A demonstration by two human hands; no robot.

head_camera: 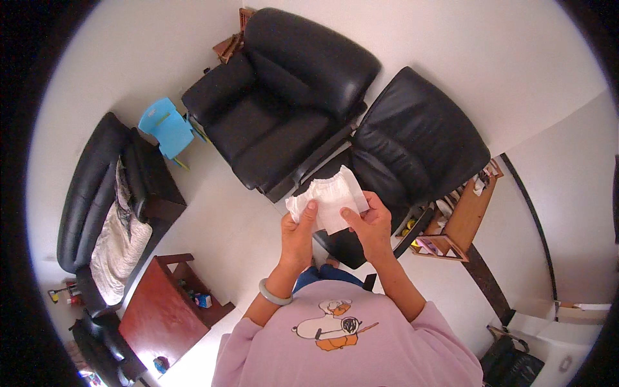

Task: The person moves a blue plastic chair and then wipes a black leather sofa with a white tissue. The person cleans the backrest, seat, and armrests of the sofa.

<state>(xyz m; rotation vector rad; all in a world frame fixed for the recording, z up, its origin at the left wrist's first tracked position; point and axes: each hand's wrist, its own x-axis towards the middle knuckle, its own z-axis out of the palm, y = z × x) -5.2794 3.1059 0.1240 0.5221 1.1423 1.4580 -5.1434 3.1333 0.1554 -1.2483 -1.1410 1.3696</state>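
Note:
A white sheet of tissue paper (333, 200) with a ragged upper edge is stretched between my two hands, in front of my chest. My left hand (299, 232) pinches its left end, thumb on top. At the right end, my right hand (370, 225) grips the paper between thumb and fingers. The fingers behind the paper are partly hidden. Directly beneath the hands is the seat of a black leather office chair (420, 140), its backrest leaning away from me.
A black leather armchair (290, 106) stands ahead, with a small blue chair (169, 128) to its left. Further left are a black sofa (89, 208) with a pale cover and a reddish wooden table (164, 305). On the right stands a wooden shoe rack (466, 213) holding shoes.

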